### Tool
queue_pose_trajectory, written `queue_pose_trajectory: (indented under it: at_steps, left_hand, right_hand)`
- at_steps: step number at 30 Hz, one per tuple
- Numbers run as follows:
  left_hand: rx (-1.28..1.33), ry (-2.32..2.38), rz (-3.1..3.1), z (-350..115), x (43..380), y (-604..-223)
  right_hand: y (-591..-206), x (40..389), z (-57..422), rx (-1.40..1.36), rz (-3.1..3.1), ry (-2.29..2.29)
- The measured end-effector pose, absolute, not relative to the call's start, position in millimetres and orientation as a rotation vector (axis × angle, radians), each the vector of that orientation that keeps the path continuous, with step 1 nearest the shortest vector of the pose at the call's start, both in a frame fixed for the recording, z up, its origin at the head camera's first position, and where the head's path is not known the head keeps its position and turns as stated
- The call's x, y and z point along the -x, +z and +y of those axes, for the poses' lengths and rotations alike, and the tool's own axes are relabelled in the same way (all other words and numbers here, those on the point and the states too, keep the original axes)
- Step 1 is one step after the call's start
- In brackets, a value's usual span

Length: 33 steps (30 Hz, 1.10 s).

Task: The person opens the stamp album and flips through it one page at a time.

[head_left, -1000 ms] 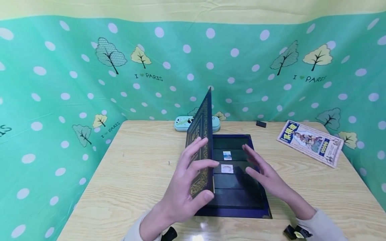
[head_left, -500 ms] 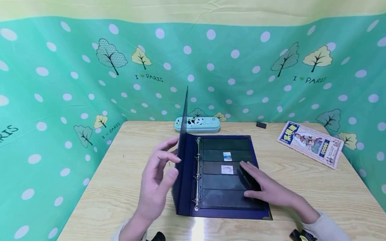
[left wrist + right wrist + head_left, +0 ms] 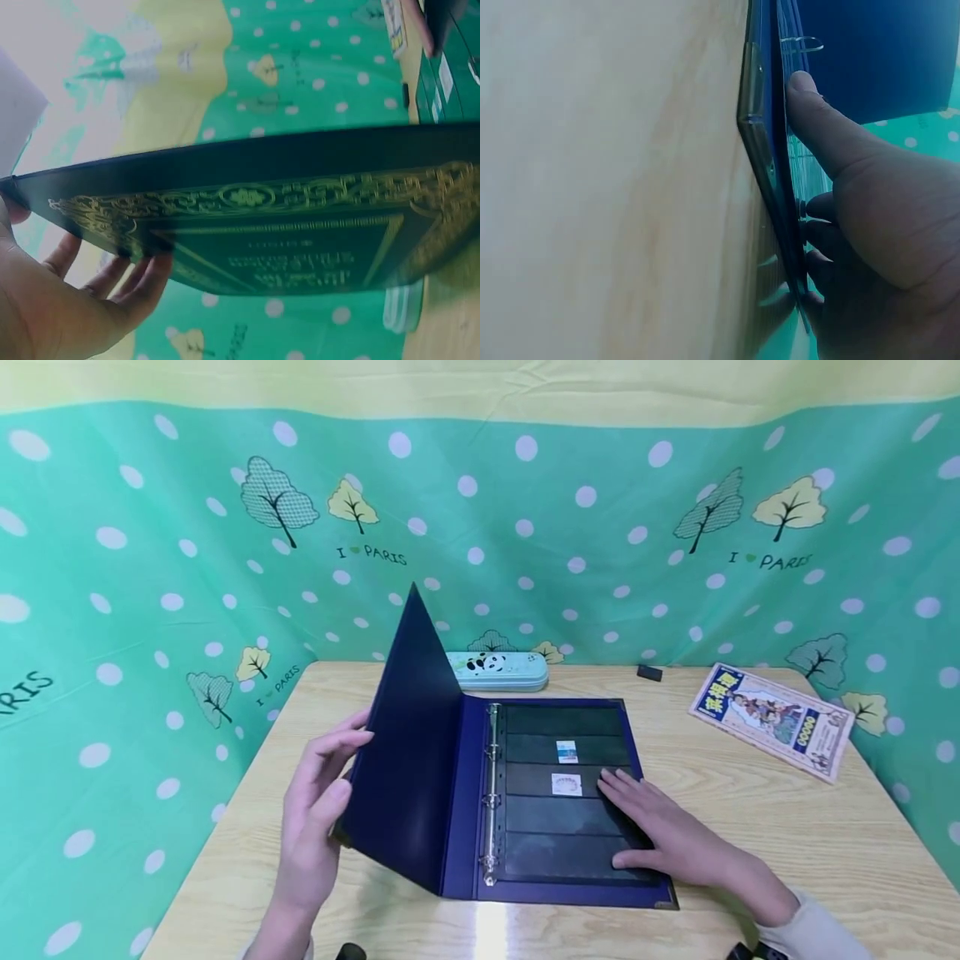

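A dark blue stamp album (image 3: 566, 858) lies spread on the table, its metal rings showing and two small stamps in the black page's strips. Its front cover (image 3: 408, 760) stands tilted up to the left. My left hand (image 3: 311, 818) holds that cover by its free edge, fingers behind it and thumb at the edge. The gold-patterned outer face of the cover (image 3: 300, 217) fills the left wrist view. My right hand (image 3: 667, 831) rests with spread fingers on the right side of the page (image 3: 562, 852), near the lower stamp (image 3: 566, 785).
A light blue panda pencil case (image 3: 498, 671) stands at the back, partly behind the cover. A small black block (image 3: 649, 672) sits to its right. A printed booklet (image 3: 772, 718) lies at the right. Patterned green cloth (image 3: 600, 568) hangs behind the wooden table (image 3: 262, 827).
The cover has swung from over the page to the left, showing the rings and its plain inside. My left hand has moved left with it; my right hand has come down onto the page.
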<state>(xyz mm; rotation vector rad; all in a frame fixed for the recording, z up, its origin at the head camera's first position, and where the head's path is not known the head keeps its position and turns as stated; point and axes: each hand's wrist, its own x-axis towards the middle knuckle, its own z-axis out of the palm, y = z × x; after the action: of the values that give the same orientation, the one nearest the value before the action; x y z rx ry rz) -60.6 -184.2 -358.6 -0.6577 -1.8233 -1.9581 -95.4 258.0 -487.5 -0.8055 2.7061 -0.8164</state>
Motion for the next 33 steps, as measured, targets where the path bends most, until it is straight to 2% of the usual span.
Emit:
queue_pose_trajectory:
  at_steps: [8,14,21,26,30,33]
  left_hand:
    - [0.657,-2.099,-1.761,-225,57,-375]
    - [0.393,-2.095,-1.937,-260,54,-382]
    - [0.277,-2.021,-2.162,-305,58,-405]
    - [0.003,-1.927,-2.401,-323,61,-420]
    - [-0.275,-1.749,-2.694,-321,63,-427]
    - [-0.355,-1.668,-2.868,-314,67,-432]
  right_hand:
    - [-491,89,269,0.808,2.73,-0.825]
    - [-492,83,280,0.788,2.764,-0.811]
    - [-494,76,291,0.788,2.796,-0.818]
    - [-497,72,299,0.788,2.81,-0.822]
    - [-498,71,302,0.721,2.783,-0.837]
    - [-497,71,303,0.686,2.759,-0.851]
